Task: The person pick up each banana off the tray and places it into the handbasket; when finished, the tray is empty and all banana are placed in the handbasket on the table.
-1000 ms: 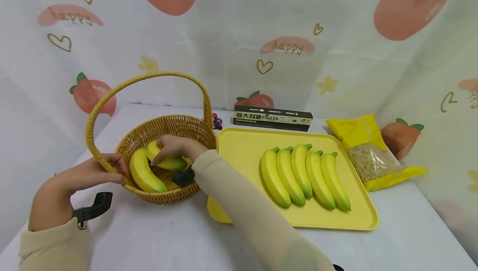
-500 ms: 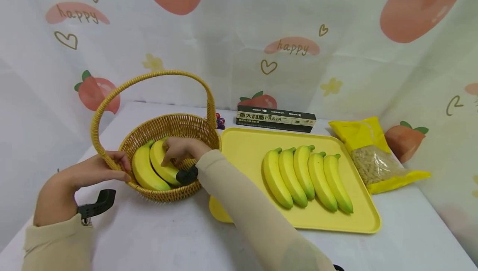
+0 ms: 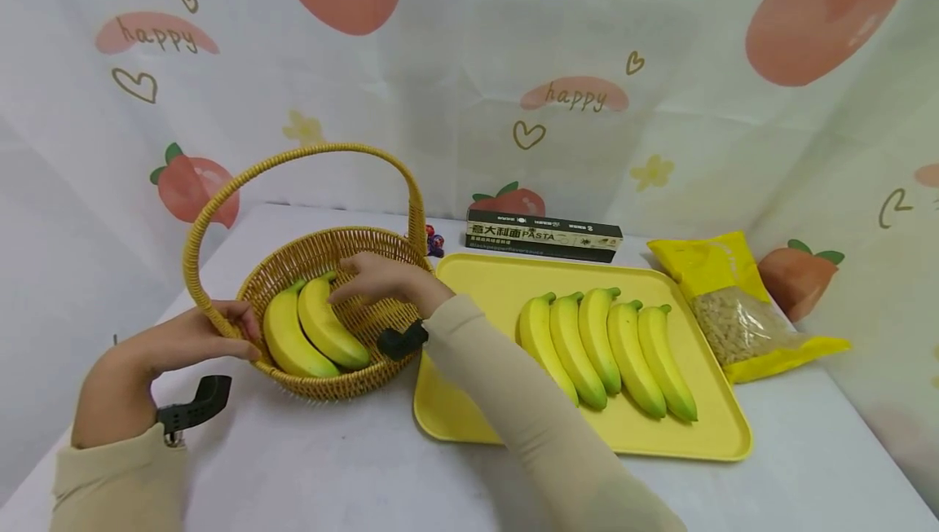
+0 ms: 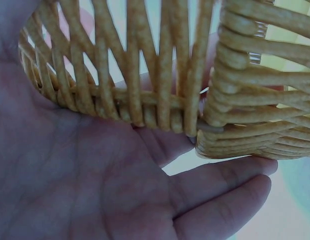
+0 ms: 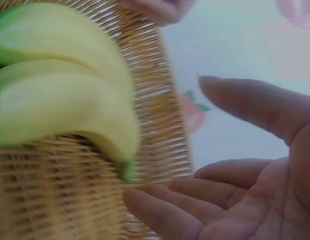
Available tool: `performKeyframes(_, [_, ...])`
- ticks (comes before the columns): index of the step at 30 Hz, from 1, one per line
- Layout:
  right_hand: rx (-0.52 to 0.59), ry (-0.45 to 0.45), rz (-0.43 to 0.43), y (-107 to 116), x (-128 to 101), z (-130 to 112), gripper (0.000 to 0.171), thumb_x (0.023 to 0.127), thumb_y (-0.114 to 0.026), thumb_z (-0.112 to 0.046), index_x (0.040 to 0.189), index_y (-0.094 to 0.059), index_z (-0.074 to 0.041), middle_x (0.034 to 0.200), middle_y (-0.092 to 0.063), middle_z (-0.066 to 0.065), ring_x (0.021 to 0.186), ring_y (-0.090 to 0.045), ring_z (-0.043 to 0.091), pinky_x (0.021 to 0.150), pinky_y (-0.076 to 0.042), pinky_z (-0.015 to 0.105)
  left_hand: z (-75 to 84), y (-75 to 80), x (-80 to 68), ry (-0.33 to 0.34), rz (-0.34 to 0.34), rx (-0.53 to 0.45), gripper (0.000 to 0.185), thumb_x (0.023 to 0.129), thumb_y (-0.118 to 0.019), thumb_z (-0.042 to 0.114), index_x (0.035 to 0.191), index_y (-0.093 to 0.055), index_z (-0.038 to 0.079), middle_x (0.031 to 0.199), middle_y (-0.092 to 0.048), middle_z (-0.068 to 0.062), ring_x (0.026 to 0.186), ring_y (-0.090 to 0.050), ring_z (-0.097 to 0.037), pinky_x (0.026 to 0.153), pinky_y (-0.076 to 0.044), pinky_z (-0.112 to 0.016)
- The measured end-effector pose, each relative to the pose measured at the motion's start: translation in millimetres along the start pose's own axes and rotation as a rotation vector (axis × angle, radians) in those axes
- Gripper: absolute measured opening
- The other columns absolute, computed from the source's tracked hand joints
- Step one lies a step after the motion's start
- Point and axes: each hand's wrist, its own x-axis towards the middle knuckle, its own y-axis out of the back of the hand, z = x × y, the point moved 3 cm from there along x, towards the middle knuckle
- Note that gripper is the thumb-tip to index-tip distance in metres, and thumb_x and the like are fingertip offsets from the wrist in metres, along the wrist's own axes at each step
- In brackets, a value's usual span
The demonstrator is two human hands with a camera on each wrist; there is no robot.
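seven bananas (image 3: 328,324) (two in basket (image 3: 330,388))

7 bananas (image 3: 597,340), 1 ea. bskt (image 3: 330,389), tray (image 3: 491,287), box (image 3: 544,236), pkt (image 3: 734,316).

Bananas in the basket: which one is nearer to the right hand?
The right banana, close beside the right hand; the left banana lies nearer the left hand.

Black pasta box (image 3: 544,235), cream band reading PASTA, lengthwise at back of white table (image 3: 308,471). Small red and purple items (image 3: 436,244) just left of it, partly hidden, too small to tell. Yellow bag (image 3: 742,304), clear window, pale pieces, right side. White backdrop (image 3: 447,43): fruit, hearts, "happy", yellow flowers.
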Motion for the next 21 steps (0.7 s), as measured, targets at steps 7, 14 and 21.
performKeyframes(7, [-0.14, 0.143, 0.031, 20.9, -43.6, 5.0, 0.069, 0.09, -0.06, -0.031, 0.147, -0.026, -0.012, 0.154, -0.025, 0.0, 0.139, -0.03, 0.018, 0.109, -0.032, 0.032, -0.1, 0.4, 0.5, -0.002, -0.001, 0.002, 0.018, 0.084, -0.065, 0.01, 0.092, -0.055, -0.002, 0.081, -0.059, 0.004, 0.077, -0.056, -0.007, 0.07, -0.048, -0.019])
performKeyframes(14, [-0.165, 0.152, 0.063, 26.8, -90.8, 29.9, 0.073, 0.091, -0.06, -0.03, 0.148, -0.02, -0.011, 0.155, -0.021, 0.003, 0.141, -0.024, 0.018, 0.112, -0.028, 0.037, -1.1, -1.3, 2.2, -0.002, 0.0, -0.002, 0.018, 0.084, -0.065, 0.011, 0.093, -0.055, -0.001, 0.082, -0.059, 0.003, 0.077, -0.056, -0.007, 0.07, -0.048, -0.02])
performKeyframes(21, [-0.139, 0.102, 0.184, 30.8, -134.6, 67.4, 0.081, 0.088, -0.063, -0.032, 0.149, -0.016, -0.01, 0.156, -0.015, 0.005, 0.14, -0.026, 0.027, 0.111, -0.029, 0.04, -3.7, -0.3, 1.3, -0.006, 0.003, 0.023, 0.018, 0.085, -0.064, 0.011, 0.093, -0.055, -0.002, 0.081, -0.059, 0.004, 0.075, -0.055, -0.007, 0.069, -0.048, -0.019])
